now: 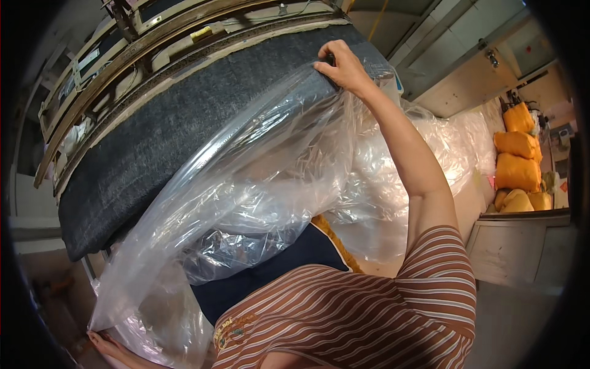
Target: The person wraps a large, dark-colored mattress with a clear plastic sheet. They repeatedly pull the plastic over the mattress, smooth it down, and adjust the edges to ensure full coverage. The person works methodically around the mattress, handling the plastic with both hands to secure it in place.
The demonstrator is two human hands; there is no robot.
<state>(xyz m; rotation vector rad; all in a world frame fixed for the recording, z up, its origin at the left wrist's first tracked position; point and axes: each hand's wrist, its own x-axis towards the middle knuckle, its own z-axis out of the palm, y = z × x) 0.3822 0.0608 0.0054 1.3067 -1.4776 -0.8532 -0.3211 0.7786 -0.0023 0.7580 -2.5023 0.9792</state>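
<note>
A large sheet of clear plastic film (246, 178) stretches between my two hands, slanting from upper right to lower left. My right hand (342, 66) reaches far out and pinches the film's upper corner at the right end of a long dark padded surface (184, 111). Down at the lower left, my left hand (106, 344) is closed on the opposite end of the film, with part of the hand near the dark rim of the view. Between them the film's upper edge is pulled into a taut fold, while the rest hangs loose and crumpled in front of my body.
Behind the padded surface runs a machine frame (104, 80) with long rails and a yellow piece (201, 33) on it. More crumpled film (436, 147) lies at the right. Beyond it, orange bundles (516, 154) are stacked on a ledge. A pale panel (467, 74) with a metal lock hangs at upper right.
</note>
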